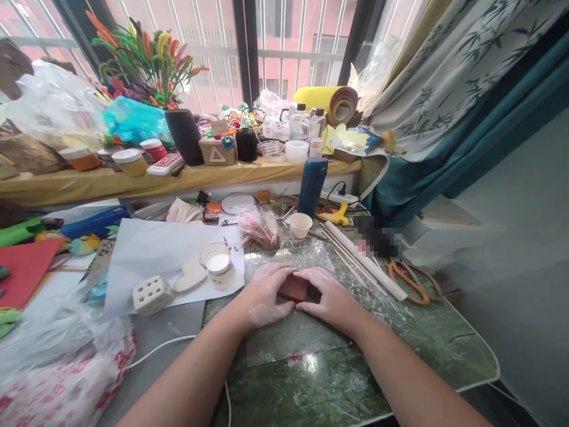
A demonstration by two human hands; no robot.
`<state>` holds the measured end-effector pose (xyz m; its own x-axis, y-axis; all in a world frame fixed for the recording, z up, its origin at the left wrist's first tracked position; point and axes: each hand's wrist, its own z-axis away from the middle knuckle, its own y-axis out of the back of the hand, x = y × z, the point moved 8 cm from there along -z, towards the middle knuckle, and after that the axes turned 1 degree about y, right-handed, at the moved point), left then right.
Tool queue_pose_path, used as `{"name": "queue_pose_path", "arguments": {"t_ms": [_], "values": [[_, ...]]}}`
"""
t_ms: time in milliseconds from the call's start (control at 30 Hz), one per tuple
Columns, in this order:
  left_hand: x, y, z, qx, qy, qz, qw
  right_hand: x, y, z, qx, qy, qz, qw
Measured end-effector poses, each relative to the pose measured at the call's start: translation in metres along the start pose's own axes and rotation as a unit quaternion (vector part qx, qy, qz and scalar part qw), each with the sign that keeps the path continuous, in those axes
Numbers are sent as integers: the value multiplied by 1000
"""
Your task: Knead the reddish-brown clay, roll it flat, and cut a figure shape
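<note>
A reddish-brown block of clay (294, 289) sits between my hands at the middle of the green table. My left hand (267, 293) curves around its left side, dusted with white, fingers over the far side and thumb at the near edge. From the right my right hand (328, 295) cups it, thumb and fingertips nearly meeting those of the left. Under the hands lies a clear plastic sheet (267, 350). Just beyond is a plastic bag with brown clay (258, 228), beside a small cream cup (301, 225).
Left on white paper (146, 249) stand a white die (152, 295), a pale heart (190, 277) and an open jar (220, 267). Sticks and a white roller (368, 261), orange-handled scissors (409, 284), a yellow glue gun (336, 215) and a blue cylinder (312, 187) lie right and behind.
</note>
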<state>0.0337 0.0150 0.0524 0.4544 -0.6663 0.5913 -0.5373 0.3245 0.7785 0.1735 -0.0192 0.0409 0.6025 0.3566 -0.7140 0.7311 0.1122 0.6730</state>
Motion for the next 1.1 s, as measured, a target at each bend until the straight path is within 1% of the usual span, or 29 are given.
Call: {"name": "queue_pose_path", "arguments": {"t_ms": [67,133,200,233,300,333,367,400,467,500,533,567,600,633,667,700,733,767,800,833,867,900,933,967,1000,1033,1067,1100], "values": [[3,4,-1,2,-4,21,1000,-9,3,2,21,28,-16,999],[5,9,-1,18,-8,36,999,-21,5,5,48,63,-33,996],[10,15,-1,44,-23,37,998,-31,8,8,87,83,-61,991],[13,19,0,65,-31,33,997,-32,11,9,115,82,-91,986],[18,26,2,109,-37,23,993,-25,15,9,168,52,-200,964],[19,27,2,121,-35,19,992,-19,12,7,172,25,-266,948],[21,26,3,121,-32,15,992,-12,6,4,153,-5,-328,932],[22,23,2,111,-28,13,993,-6,-2,0,119,-36,-377,918],[22,17,2,89,-17,16,996,1,-16,-5,55,-92,-434,895],[21,16,1,92,-11,27,995,5,-19,-7,48,-118,-451,883],[19,17,1,106,-6,45,993,9,-17,-7,62,-143,-464,872],[16,20,2,127,0,70,989,12,-11,-7,94,-164,-468,863],[11,24,3,156,9,100,983,13,0,-6,135,-175,-460,860],[4,29,4,188,24,129,973,12,15,-5,182,-173,-434,865],[-4,34,6,224,46,157,961,7,34,-3,234,-150,-387,879],[-13,38,8,259,72,182,946,-3,56,-1,285,-106,-323,896],[-23,41,11,292,100,205,929,-16,77,3,329,-47,-243,911],[-31,44,13,321,124,228,911,-30,94,7,361,18,-154,920],[-38,45,15,342,143,252,894,-44,103,10,370,76,-70,923],[-43,46,16,355,156,278,879,-53,105,11,358,119,1,926],[-46,45,17,362,165,301,867,-58,99,10,324,149,52,933],[-48,45,16,363,170,320,858,-58,88,7,268,167,84,945],[-49,44,16,362,173,334,853,-55,72,4,199,178,102,958],[-49,43,15,359,174,344,850,-50,54,2,128,184,111,968],[-48,42,14,355,173,349,850,-45,39,1,71,186,117,973],[-47,41,13,353,173,350,850,-40,28,1,37,180,122,975],[-47,39,13,350,173,351,851,-35,25,1,35,165,126,978],[-47,38,12,348,174,349,852,-32,28,-1,61,143,124,980]]}}
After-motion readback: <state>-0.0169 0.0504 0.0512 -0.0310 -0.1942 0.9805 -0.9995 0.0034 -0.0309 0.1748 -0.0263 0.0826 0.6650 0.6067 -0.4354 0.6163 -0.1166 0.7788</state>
